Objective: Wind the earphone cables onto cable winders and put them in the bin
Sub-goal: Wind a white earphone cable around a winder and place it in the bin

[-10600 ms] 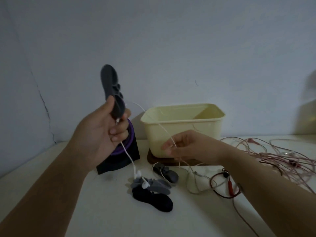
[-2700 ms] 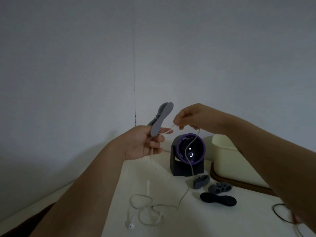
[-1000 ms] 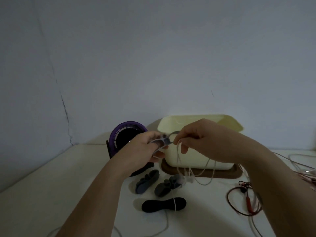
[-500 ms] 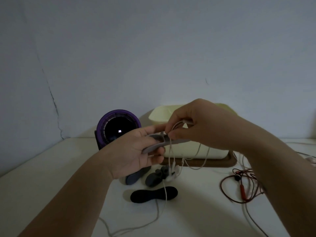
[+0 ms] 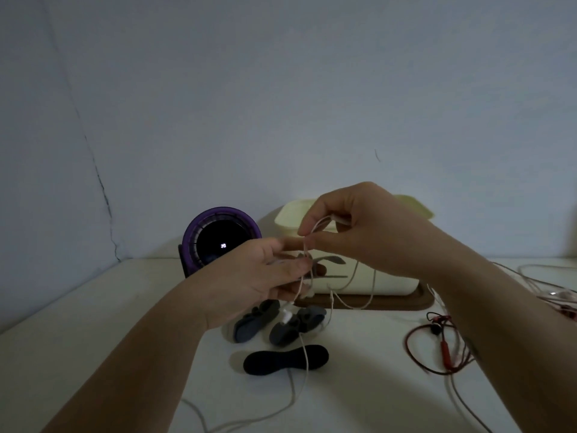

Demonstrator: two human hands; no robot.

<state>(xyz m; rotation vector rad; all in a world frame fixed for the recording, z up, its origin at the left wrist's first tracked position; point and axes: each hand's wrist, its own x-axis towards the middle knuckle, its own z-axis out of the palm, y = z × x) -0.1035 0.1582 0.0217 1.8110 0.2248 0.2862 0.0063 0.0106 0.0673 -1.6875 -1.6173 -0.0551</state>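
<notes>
Before the bin [image 5: 288, 218], right hand [image 5: 368, 232]; perhaps three winders [image 5: 285, 359].

A plain wall [image 5: 281, 89], rendered blue-grey by dim light, is shown filling the upper half of the view. A dark jagged line [image 5: 99, 179] is traced down its left part, from the top edge to the back edge of the table [image 5: 78, 339]. A short dark mark [image 5: 377, 155] is seen on the wall right of centre. The table, pale and smooth, is set against the wall and spread across the lower half. A soft shadow [image 5: 574, 232] is cast on the wall at the far right edge. A round purple-rimmed device [image 5: 220, 242] is stood at the back of the table, near the wall; small lit digits are displayed on its dark face
</notes>
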